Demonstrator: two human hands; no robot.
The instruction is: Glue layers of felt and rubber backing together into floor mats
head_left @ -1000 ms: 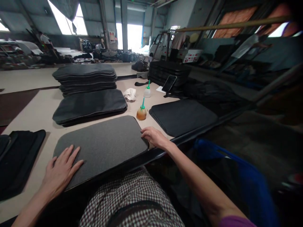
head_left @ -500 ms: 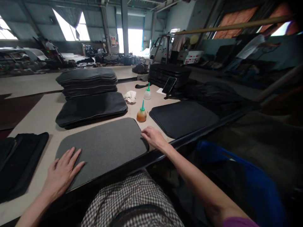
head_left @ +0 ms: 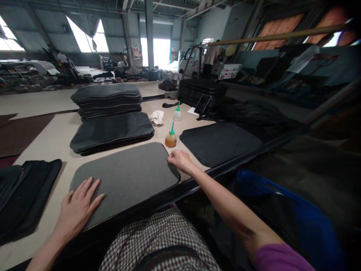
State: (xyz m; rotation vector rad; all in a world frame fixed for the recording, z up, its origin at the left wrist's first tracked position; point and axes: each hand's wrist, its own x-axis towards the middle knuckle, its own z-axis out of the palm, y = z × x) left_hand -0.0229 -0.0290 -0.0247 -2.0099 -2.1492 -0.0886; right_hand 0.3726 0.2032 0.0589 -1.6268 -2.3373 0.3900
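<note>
A grey board (head_left: 126,177) with rounded corners and a dark edge lies flat at the front of the table. My left hand (head_left: 79,203) rests on its left end, palm down and fingers spread. At the board's right edge, my right hand (head_left: 179,160) is closed, the thumb and fingers pinched at the rim; the fingertips are partly hidden. Just behind that hand stands a squeeze bottle (head_left: 170,141) of amber liquid with a green nozzle. Farther back is a second squeeze bottle (head_left: 177,116), its contents pale.
Black panels (head_left: 113,131) lie behind the board, backed by a taller stack (head_left: 108,99). More black panels lie at right (head_left: 220,143) and dark pieces (head_left: 31,195) at left. A crumpled white cloth (head_left: 157,117) and a phone (head_left: 202,104) are farther back. A blue container (head_left: 282,203) stands below right.
The whole view has shifted slightly, with things a little lower and to the right. Both hands stay at the same places on the board; the right fingers look more curled.
</note>
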